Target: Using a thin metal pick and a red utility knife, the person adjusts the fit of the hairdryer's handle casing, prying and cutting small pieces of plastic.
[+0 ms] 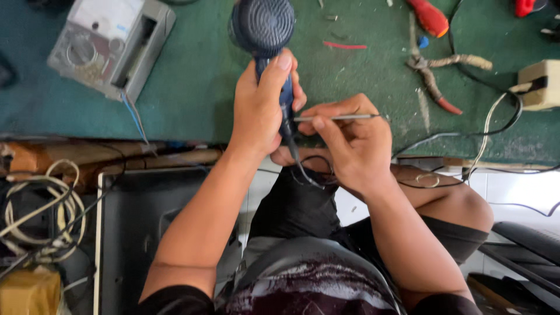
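My left hand [262, 108] grips the blue handle of a dark blue microphone [263, 26], its round mesh head pointing away from me over the green mat [192, 87]. A thin black cable [306, 175] leaves the bottom of the handle. My right hand [350, 143] holds a slim metal tool [338, 117] like a pen, with its tip against the lower end of the handle. Both hands meet at the near edge of the bench, above my knees.
A grey analog meter [111, 44] lies at the back left with thin wires trailing from it. Pliers [434, 81] with a wrapped handle, a red-handled tool [429, 17], a cream box [539, 84] and black cables [496, 125] lie to the right. Coiled white cable [41, 210] sits lower left.
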